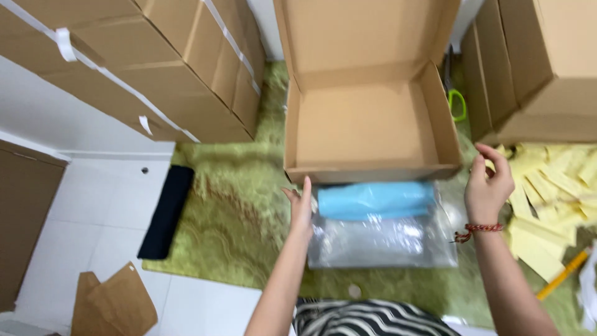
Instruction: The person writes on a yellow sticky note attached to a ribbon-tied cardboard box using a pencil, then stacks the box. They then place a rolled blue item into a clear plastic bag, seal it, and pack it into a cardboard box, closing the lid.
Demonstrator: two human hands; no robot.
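You are kneeling over a green rug point(230, 218) spread on a white tile floor point(93, 205), with the open box point(367, 163) standing on the rug straight ahead. Left of the box rise stacked taped cartons point(155, 68); right of it stand more cartons point(528, 68), cut off by the frame edge. A dark folded cloth point(166, 211) lies on the rug's edge, well left of the box, and a brown paper scrap point(115, 305) sits on the tile nearer you. Yellow paper strips point(553, 193) are heaped right of the box, with a yellow stick point(563, 274) partly out of view. A green-handled object point(458, 104) shows between the box and the right cartons; most of it is hidden.

The box itself holds nothing, its lid flap standing up behind. Just in front of it lies a clear plastic bag point(382, 239) with a blue roll point(376, 200) inside, touching the box's front wall.

Your left hand point(301, 205) rests flat and open against the bag's left edge, gripping nothing. Your right hand point(488, 183) hovers by the box's right front corner, fingers loosely curled and empty, a red bracelet point(477, 230) on the wrist.
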